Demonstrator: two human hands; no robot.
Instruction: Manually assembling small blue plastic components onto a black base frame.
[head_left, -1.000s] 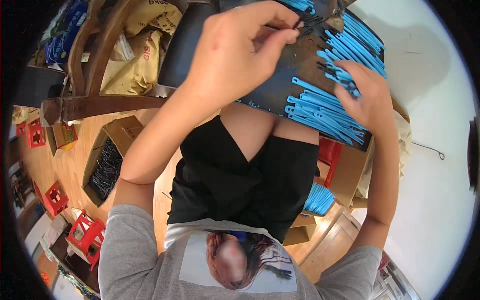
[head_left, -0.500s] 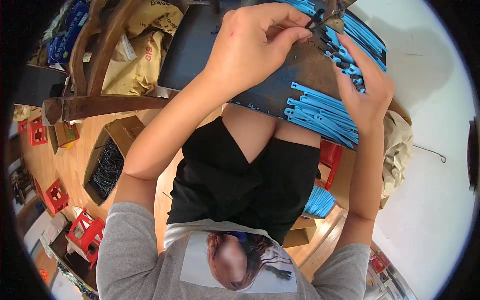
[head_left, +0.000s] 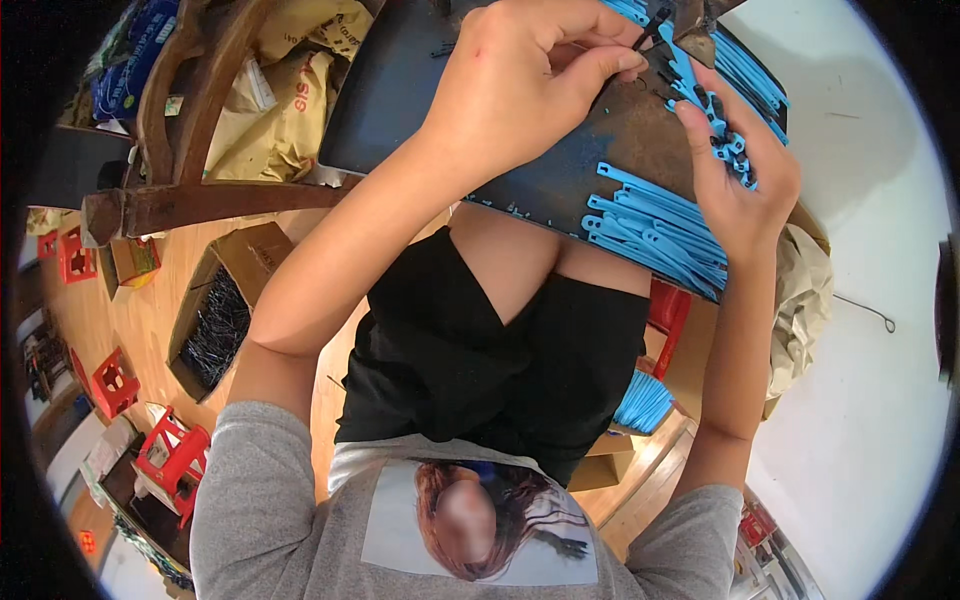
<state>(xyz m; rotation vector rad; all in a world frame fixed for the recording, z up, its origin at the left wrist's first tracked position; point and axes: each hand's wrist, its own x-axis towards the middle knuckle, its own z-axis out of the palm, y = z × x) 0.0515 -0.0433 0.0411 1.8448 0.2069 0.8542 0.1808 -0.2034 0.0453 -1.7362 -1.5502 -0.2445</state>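
At the top of the dark tray (head_left: 390, 115), my left hand (head_left: 515, 95) has its thumb and fingers pinched together around a thin black strip (head_left: 653, 28). My right hand (head_left: 760, 195) is closed around a bunch of blue plastic strips (head_left: 737, 150) with black pieces at their ends. One blue strip (head_left: 679, 60) sticks up from that bunch, close to the black strip; I cannot tell whether they touch. Just above my right fingers is a worn metal tool tip (head_left: 695, 45). Loose blue strips (head_left: 650, 225) lie in a pile below my right hand.
More blue strips (head_left: 750, 75) lie along the tray's far right edge. A wooden chair frame (head_left: 230, 210) and yellow paper sacks (head_left: 290, 120) stand to the left. On the floor are a carton of black pieces (head_left: 215, 325) and red stools (head_left: 175, 455). Crumpled brown paper (head_left: 800, 290) sits at right.
My right fingers have shifted, and one blue strip now stands out from the bunch. The black strip shows more clearly above my left fingertips. The whole view has shifted slightly.
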